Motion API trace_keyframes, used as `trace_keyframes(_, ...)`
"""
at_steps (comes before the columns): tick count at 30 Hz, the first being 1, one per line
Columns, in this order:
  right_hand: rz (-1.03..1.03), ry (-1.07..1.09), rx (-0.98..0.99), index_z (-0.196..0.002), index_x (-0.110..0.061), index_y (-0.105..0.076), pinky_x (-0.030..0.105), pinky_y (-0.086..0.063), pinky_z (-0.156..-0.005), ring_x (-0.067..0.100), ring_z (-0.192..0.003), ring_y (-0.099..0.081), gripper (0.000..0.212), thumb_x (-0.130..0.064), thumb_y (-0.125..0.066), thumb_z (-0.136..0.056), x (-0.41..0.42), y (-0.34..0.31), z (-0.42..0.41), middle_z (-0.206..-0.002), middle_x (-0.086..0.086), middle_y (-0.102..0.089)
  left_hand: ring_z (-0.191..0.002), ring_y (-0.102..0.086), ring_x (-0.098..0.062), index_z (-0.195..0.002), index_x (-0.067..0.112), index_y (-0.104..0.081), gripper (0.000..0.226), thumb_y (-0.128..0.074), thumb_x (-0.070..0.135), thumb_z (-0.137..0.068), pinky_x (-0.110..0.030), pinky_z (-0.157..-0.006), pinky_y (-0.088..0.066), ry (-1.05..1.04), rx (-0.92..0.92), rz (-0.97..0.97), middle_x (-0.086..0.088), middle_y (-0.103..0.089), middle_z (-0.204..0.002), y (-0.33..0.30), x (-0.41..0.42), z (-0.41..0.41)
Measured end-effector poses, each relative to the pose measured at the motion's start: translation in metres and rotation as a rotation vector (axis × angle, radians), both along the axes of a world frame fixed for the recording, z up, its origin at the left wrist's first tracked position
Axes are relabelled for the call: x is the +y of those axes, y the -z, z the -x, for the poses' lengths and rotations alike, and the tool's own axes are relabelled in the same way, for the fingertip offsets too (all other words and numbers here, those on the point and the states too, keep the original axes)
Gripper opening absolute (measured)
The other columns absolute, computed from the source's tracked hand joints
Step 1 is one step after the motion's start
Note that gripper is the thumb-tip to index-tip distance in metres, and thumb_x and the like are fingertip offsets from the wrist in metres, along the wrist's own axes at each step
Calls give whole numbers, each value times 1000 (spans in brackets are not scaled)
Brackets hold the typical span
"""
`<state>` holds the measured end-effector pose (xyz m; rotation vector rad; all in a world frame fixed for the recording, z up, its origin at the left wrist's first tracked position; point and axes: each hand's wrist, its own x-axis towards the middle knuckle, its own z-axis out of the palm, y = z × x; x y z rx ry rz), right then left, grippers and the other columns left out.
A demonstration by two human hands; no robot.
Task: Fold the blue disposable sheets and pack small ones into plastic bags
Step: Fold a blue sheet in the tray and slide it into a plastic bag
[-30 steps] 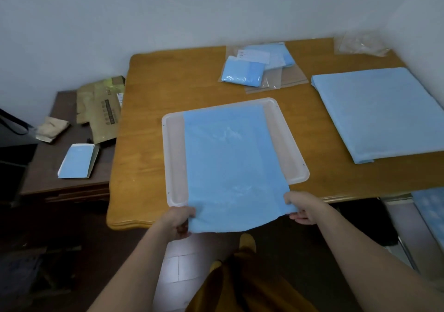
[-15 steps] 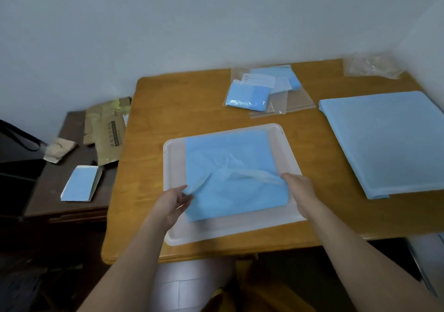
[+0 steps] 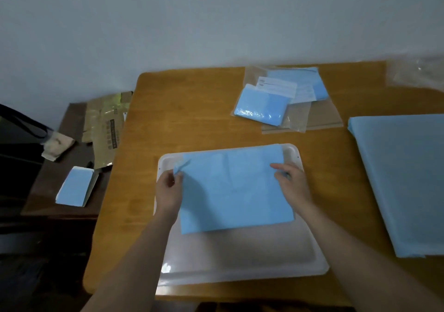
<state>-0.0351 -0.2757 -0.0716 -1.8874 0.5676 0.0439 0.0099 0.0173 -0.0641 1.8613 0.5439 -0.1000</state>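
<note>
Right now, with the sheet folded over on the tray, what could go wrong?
1. The left hand pinches a crumpled corner of the blue sheet, so the fold may set uneven.
2. The sheet sits skewed on the white tray, its near edge slanting; later folds could drift.
3. The right hand grips only the edge; the thin sheet might tear.

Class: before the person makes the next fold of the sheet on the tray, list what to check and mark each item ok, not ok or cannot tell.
1. Sheet lies on the tray: ok.
2. Left hand pinches the far left corner: ok.
3. Right hand grips the far right corner: cannot tell.
4. Far edges aligned: not ok, the left corner is curled up.
5. Bags lie apart from the tray: ok.
</note>
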Motion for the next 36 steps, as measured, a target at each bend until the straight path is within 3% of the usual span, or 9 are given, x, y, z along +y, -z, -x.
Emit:
trace_keyframes(3,100,-222,203,-136,-19,-51,17,-34,-92,5,-122,-39,42,-16,-56,-95,-3,22,-5,-132,-10,-39,-86,-62,-24,-115,13,-53,26,-61,11,-91,-30,-68,-48,34,255,32,-8,-62,-99,19,-2,-5)
trace_keyframes(5,180,-298,257,-142,-17,-43,21,-31,-97,13,-131,-34,50,-16,-57,-94,-3,31,-5,-141,-4,-35,-88,-60,-27,-105,7,-60,16,-60,5,-89,-31,-70,-47,108,348,-74,-9,-63,-96,30,0,-4)
trace_keyframes(7,241,-330,231,-144,-18,-38,21,-29,-101,16,-135,-31,55,-15,-57,-93,0,35,-4,-145,-2,-32,-83,-58,-25,-91,7,-61,5,-56,6,-91,-28,-65,-45,158,316,-190,-4,-61,-84,34,2,-3)
trace_keyframes(10,342,-358,160,-149,-19,-31,21,-23,-106,16,-140,-24,65,-15,-59,-91,4,38,1,-152,-3,-26,-71,-52,-22,-92,8,-51,9,-45,13,-98,-30,-57,-38,259,174,-356,-1,-55,-76,33,6,-5)
trace_keyframes(18,602,-409,133,-154,-18,-11,36,-35,-105,25,-129,-34,75,-28,-53,-93,12,43,-7,-159,0,-12,-59,-54,-23,-96,18,-38,8,-34,20,-102,-33,-50,-35,358,81,-492,-6,-55,-66,36,8,-16)
trace_keyframes(23,617,-421,249,-154,-21,-9,36,-35,-104,26,-128,-33,74,-30,-50,-93,14,48,-11,-159,-1,-11,-68,-52,-21,-92,12,-40,5,-46,12,-93,-29,-49,-34,337,270,-442,-1,-52,-75,49,4,-24)
trace_keyframes(26,568,-430,286,-154,-20,-9,36,-24,-114,25,-136,-32,75,-28,-51,-93,13,47,-18,-159,-2,-9,-77,-54,-17,-98,12,-48,19,-58,26,-89,-29,-59,-41,227,355,-293,1,-56,-85,48,-3,-32)
trace_keyframes(33,505,-365,7,-150,-11,-28,31,-35,-106,19,-131,-38,68,-9,-56,-87,6,39,8,-156,3,-25,-64,-45,-14,-89,11,-45,17,-45,25,-100,-27,-56,-38,228,35,-259,0,-48,-72,41,-3,-31)
trace_keyframes(36,539,-329,10,-152,-15,-24,27,-37,-98,20,-122,-45,70,-10,-54,-89,6,43,14,-154,5,-28,-60,-46,-14,-89,17,-41,16,-41,26,-102,-29,-54,-38,250,-15,-283,1,-48,-69,42,-4,-25)
